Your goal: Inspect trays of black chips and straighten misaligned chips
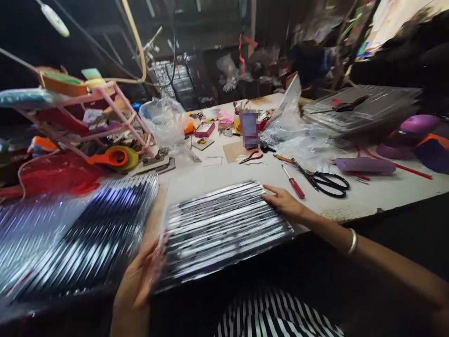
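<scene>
At the white table [199, 177], a seemingly plastic-wrapped pack [224, 229] is clasped at opposite ends by left hand [137, 276] and right hand [283, 203].

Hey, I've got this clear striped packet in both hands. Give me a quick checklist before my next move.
1. Left hand on the packet's left side: ok.
2. Right hand gripping its far right corner: ok.
3. Scissors apart from the packet: ok, they lie to its right.
4. Red-handled screwdriver apart from the packet: ok, it lies just beyond the right hand.
5. Packet's weight resting on the table: cannot tell, its underside is hidden.
6. Packet's contents readable: cannot tell, glare and blur hide detail.
</scene>
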The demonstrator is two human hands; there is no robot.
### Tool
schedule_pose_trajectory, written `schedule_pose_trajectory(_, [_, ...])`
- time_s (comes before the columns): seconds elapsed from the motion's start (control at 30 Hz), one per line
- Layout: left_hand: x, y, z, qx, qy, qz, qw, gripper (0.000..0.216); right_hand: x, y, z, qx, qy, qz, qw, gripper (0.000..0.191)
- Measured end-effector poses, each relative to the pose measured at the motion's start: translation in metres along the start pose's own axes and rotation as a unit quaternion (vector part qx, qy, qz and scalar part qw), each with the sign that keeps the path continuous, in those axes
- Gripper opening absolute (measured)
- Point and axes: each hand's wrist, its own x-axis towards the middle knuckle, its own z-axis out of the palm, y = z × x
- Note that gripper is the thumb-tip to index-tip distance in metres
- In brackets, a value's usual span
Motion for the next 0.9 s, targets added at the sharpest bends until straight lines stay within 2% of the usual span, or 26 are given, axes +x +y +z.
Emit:
schedule_pose_trajectory(0.03, [0.001,-0.003,0.006,0.109,-0.005,0.041,0.993,0.038,0.007,0.002,-0.008,-0.052,-0.001,0.001,0.999,0.049])
schedule_pose_trajectory(0.07, [0.003,-0.005,0.011,0.229,0.012,0.084,0.970,0.042,0.012,0.003,-0.013,-0.105,0.000,0.003,0.994,0.047])
schedule_pose_trajectory(0.13, [0.008,-0.005,0.016,0.313,0.042,0.099,0.944,0.047,0.018,0.006,-0.018,-0.202,0.004,0.011,0.979,0.048])
schedule_pose_trajectory(0.23, [0.012,0.000,0.014,0.383,0.085,0.106,0.914,0.039,0.014,0.011,-0.015,-0.314,0.018,0.013,0.949,0.053])
schedule_pose_trajectory(0.3, [0.009,-0.001,0.010,0.423,0.094,0.117,0.893,0.036,0.001,0.019,-0.010,-0.370,0.049,-0.028,0.927,0.054])
schedule_pose_trajectory(0.43, [0.000,-0.025,0.008,0.488,0.101,0.230,0.836,0.052,-0.035,0.038,0.003,-0.356,0.136,-0.171,0.909,0.053])
schedule_pose_trajectory(0.5, [0.001,-0.041,0.008,0.490,0.124,0.281,0.816,0.053,-0.046,0.044,0.013,-0.352,0.156,-0.197,0.902,0.048])
schedule_pose_trajectory(0.57, [0.006,-0.049,0.009,0.467,0.140,0.294,0.822,0.049,-0.048,0.046,0.022,-0.363,0.165,-0.200,0.895,0.045])
schedule_pose_trajectory(0.63, [0.013,-0.049,0.013,0.426,0.138,0.284,0.848,0.045,-0.043,0.045,0.028,-0.351,0.165,-0.204,0.899,0.044])
schedule_pose_trajectory(0.8, [0.013,-0.030,0.028,0.260,0.115,0.247,0.926,0.042,-0.033,0.032,0.027,-0.225,0.155,-0.182,0.944,0.042])
schedule_pose_trajectory(0.9, [-0.002,-0.018,0.028,0.139,0.141,0.262,0.945,0.045,-0.042,0.017,0.021,-0.132,0.157,-0.199,0.958,0.041])
